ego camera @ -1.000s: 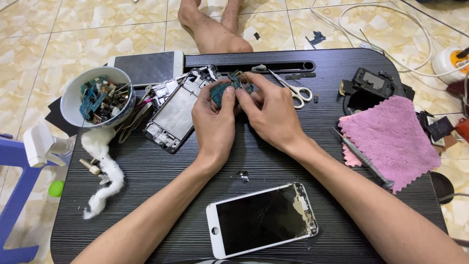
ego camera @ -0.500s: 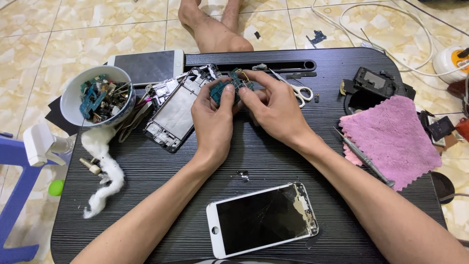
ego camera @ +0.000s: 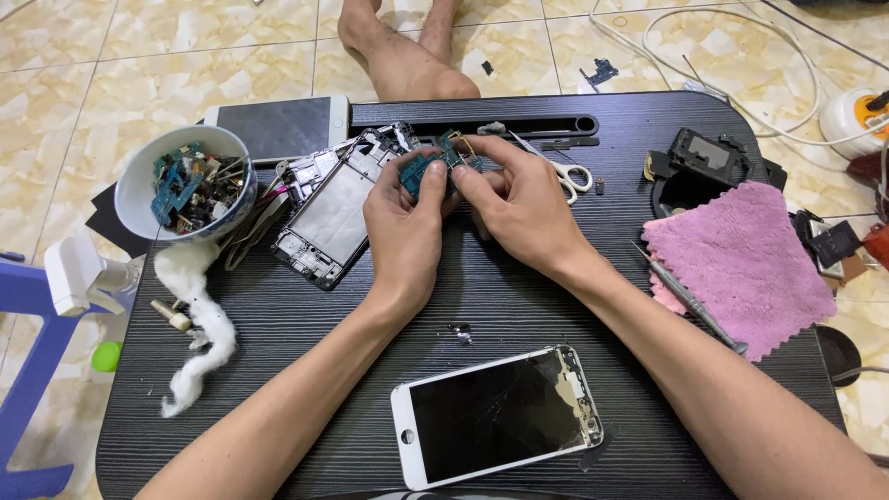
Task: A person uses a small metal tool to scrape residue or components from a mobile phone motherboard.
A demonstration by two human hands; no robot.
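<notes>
Little has shifted since a second ago: both hands remain bunched at the far edge of the black table [ego camera: 306, 324]. Beyond the cracked white phone [ego camera: 495, 417], the left hand [ego camera: 403, 218] and right hand [ego camera: 523, 204] pinch a small blue circuit board [ego camera: 435, 167], likely light, stiff and fragile, best gripped by its edges.

Circuit board [ego camera: 435, 167] — higher between both hands (slightly) — farther from body
</notes>
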